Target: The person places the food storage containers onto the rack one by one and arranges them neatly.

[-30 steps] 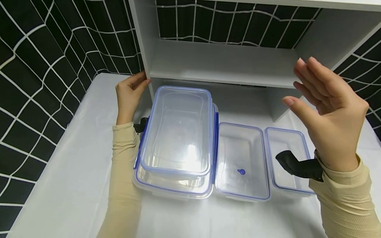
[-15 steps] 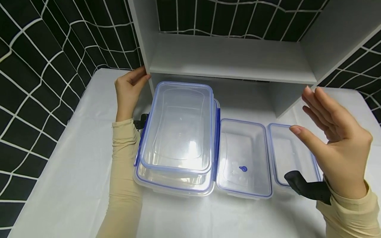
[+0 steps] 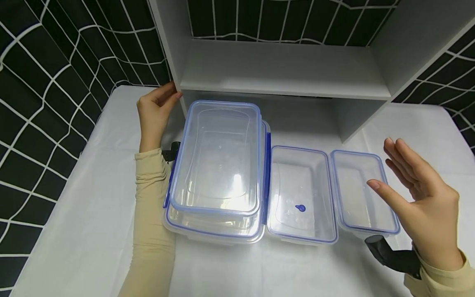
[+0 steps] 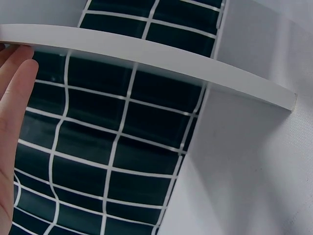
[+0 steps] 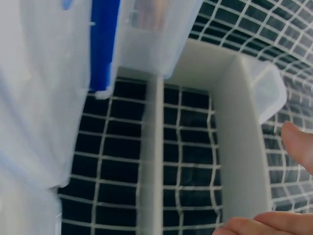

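Observation:
In the head view my left hand (image 3: pixel 154 117) is at the front edge of the shelf unit's left side panel (image 3: pixel 168 45), its fingers along the outer face. The left wrist view has the fingertips right at the white panel (image 4: pixel 146 53). My right hand (image 3: pixel 426 202) holds nothing and is raised, thumb apart from the fingers, right of a small clear container (image 3: pixel 363 189) with a blue-edged rim. A mid-sized clear container (image 3: pixel 302 181) with a blue valve stands left of it. Further left, a clear container (image 3: pixel 219 156) lies on a larger one (image 3: pixel 215 227) with dark blue side clips (image 3: pixel 266 177).
The white shelf unit (image 3: pixel 282 68) stands behind the containers, its middle board above their back ends. Black cloth with a white grid (image 3: pixel 48 103) hangs around a white-covered table (image 3: pixel 92 198). A black wrist mount (image 3: pixel 393 255) sits at my right wrist.
My right hand has come down, from in front of the shelf's right side to beside the small container. The left hand keeps its place at the panel. The head view has shifted slightly.

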### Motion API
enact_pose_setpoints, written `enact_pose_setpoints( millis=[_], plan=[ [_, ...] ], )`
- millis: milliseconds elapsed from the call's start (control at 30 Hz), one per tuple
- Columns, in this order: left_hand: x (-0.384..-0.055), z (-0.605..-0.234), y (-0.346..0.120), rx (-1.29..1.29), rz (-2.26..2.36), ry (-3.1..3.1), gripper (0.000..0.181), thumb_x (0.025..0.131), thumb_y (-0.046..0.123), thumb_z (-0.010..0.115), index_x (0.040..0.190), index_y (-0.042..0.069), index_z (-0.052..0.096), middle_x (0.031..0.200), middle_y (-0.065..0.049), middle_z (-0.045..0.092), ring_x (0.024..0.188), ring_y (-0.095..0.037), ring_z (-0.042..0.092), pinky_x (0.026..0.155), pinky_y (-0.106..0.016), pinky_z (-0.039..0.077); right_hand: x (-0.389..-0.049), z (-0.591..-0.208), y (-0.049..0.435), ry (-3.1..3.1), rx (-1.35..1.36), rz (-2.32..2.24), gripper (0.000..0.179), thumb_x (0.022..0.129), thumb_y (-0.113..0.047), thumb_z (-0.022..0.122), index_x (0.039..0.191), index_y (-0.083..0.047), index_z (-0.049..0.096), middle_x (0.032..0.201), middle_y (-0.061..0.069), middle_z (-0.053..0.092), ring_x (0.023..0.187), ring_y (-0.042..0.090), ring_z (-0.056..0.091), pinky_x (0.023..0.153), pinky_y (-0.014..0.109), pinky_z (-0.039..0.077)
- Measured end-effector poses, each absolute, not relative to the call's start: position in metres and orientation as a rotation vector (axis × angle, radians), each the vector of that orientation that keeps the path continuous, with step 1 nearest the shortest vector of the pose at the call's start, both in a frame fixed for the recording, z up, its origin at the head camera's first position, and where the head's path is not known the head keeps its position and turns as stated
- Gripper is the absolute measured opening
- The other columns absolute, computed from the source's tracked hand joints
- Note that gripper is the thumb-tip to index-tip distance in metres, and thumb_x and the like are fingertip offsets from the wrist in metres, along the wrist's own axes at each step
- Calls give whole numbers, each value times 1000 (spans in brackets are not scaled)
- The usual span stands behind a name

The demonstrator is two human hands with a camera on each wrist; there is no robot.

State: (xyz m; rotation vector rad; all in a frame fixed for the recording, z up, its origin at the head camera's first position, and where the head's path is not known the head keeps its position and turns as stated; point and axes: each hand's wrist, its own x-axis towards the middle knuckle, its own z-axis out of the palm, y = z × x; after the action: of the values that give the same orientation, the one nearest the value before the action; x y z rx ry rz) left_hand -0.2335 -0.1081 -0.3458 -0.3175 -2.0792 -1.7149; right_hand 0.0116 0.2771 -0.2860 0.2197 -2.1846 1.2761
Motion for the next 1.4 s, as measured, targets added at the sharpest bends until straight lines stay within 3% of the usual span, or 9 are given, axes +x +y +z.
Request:
enact_pose_setpoints(
  millis=[200,467,667,867,1100,1267,1400],
  plan=[
    [-234,-347,-107,-317,-1717,-2083,27,83,4,72,107,-8,68,105,-18,68,93,-16,67,82,-22,54,29,-301,289,-2289,59,1147,69,70,20,72,133,3,50,132,15,54,121,15,52,98,17,42],
    [-233,-342,-106,-303,-1688,-2103,26,83,5,72,106,-8,68,103,-18,68,91,-14,67,83,-22,54,53,-326,303,-2339,-160,1033,77,68,23,71,136,-5,48,135,10,52,124,12,49,98,14,40],
    [-234,-340,-106,-304,-1688,-2102,26,83,4,71,106,-8,68,104,-18,68,91,-12,67,83,-22,53,62,-342,315,-2354,-166,1052,79,68,25,69,137,-4,46,138,14,48,127,15,46,100,15,39],
    [-234,-341,-106,-312,-1693,-2087,27,83,3,72,107,-8,67,105,-18,68,89,-9,67,82,-22,54,70,-357,331,-2471,-243,1075,91,67,25,70,144,-11,38,145,10,40,132,11,40,102,11,34],
    [-232,-342,-107,-310,-1738,-2060,27,83,2,71,108,-8,67,106,-19,67,90,-8,66,82,-22,54,76,-379,344,-2655,-152,1169,105,68,16,75,151,-17,19,155,5,20,136,1,24,103,5,25],
    [-231,-344,-107,-311,-1735,-2063,28,83,2,71,109,-7,67,107,-17,68,90,-9,67,80,-21,54,77,-388,345,-2727,-203,1192,111,69,8,79,152,-24,12,156,9,14,129,-10,24,97,-1,24],
    [-231,-344,-107,-307,-1725,-2075,28,83,3,72,109,-7,67,107,-16,68,91,-11,67,80,-21,54,76,-393,344,-2718,-202,1236,113,69,10,78,152,-26,9,156,12,10,129,-7,24,94,-2,27]
  ],
)
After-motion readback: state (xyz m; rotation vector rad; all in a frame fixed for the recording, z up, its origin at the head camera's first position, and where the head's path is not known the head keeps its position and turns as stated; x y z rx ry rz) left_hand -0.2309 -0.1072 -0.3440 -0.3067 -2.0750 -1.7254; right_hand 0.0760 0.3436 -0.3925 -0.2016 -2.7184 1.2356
